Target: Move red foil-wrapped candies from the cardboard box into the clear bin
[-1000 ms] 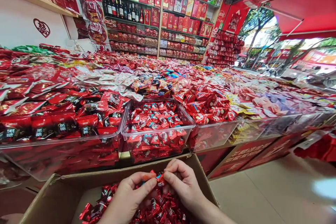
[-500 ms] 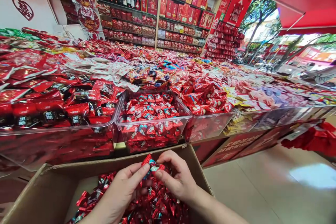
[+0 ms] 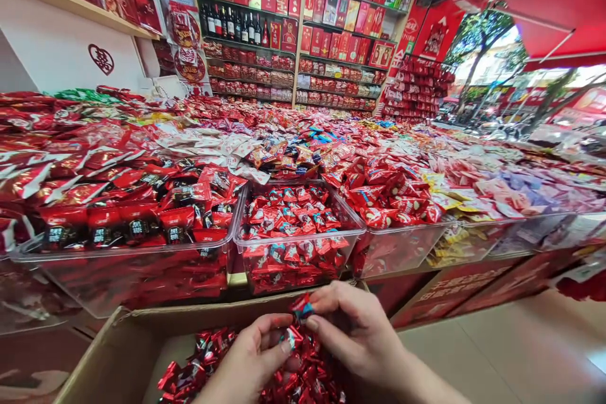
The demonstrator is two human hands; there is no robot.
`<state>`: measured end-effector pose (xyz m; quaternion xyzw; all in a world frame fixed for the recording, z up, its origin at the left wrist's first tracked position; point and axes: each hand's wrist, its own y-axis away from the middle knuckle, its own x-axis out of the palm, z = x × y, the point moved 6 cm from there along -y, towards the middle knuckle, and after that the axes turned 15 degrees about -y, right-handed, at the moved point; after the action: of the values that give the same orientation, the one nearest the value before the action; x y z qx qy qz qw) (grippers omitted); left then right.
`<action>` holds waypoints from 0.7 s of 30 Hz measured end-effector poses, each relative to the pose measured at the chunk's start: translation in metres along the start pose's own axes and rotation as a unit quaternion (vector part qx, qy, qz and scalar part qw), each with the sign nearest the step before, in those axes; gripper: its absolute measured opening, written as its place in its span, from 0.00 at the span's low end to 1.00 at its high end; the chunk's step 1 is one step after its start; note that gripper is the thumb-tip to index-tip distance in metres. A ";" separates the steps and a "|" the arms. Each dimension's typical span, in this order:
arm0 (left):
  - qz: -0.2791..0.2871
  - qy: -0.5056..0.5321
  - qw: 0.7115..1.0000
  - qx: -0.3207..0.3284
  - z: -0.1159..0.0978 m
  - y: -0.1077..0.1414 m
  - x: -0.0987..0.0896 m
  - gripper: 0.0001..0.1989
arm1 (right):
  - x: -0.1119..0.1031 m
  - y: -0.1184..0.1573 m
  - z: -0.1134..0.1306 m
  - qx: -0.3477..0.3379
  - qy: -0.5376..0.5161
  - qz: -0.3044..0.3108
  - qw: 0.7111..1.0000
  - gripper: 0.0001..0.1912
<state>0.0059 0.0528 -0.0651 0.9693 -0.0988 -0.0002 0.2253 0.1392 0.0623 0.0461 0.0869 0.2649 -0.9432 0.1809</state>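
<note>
Both my hands are over an open cardboard box [image 3: 189, 314] holding a heap of red foil-wrapped candies [image 3: 310, 379]. My left hand [image 3: 258, 353] is closed, pinching a small red, white and blue wrapped candy [image 3: 294, 337] between thumb and fingers. Slightly higher, my right hand [image 3: 357, 328] grips another red and blue wrapped candy [image 3: 303, 307] at its fingertips. Right behind the box stands a clear plastic bin [image 3: 303, 241] filled with similar red and blue wrapped candies [image 3: 288, 209].
Left of that bin, a wider clear bin [image 3: 127, 255] holds red and black packets. To the right are red packets [image 3: 379, 196] and yellow ones [image 3: 454, 192] in further bins. Shelves with wine bottles [image 3: 231, 22] and red boxes line the back. Tiled floor [image 3: 473, 341] lies at right.
The view has tilted up and turned left. Earlier both hands held one candy together; now the hands are slightly apart, each with a candy at its fingertips.
</note>
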 end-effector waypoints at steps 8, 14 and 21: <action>0.049 -0.043 0.998 -0.004 0.011 0.000 0.009 0.12 | -0.001 -0.124 0.039 0.017 0.173 -0.014 0.985 0.09; 0.051 -0.040 0.998 0.004 0.012 0.003 0.010 0.14 | 0.034 -0.174 -0.006 0.098 0.274 0.058 0.955 0.06; 0.047 -0.033 0.998 0.027 -0.014 0.011 0.009 0.21 | 0.030 -0.168 0.010 0.083 0.290 0.091 0.949 0.05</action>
<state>0.0133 0.0473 -0.0473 0.9689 -0.1514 -0.0184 0.1951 0.0457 0.1813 0.1249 0.3951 0.2174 -0.8754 0.1738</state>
